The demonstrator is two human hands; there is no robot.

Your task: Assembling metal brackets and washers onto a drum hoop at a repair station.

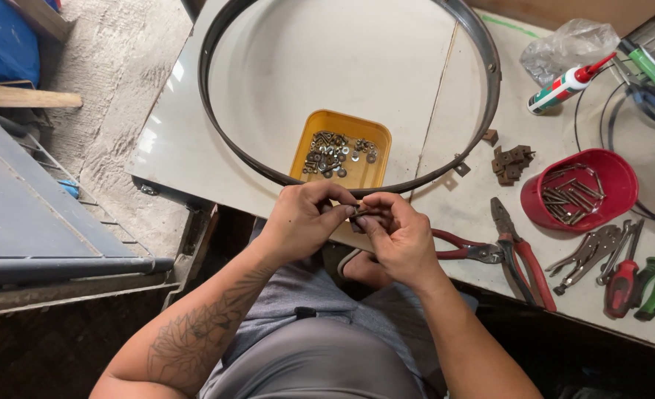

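Two hands meet at the table edge: the left hand [304, 216] and right hand [395, 235] both pinch one small metal part [360, 212] between fingertips, just below the yellow tray [378, 151] of nuts and washers. The part looks light, stiff and slippery, easy to drop, so a fingertip pinch at its ends probably suits best. The tray sits inside the big ring [490, 81]. Pliers [516, 247] lie to the right.

Small part [360, 212] — hidden (by fingers [346, 198]).
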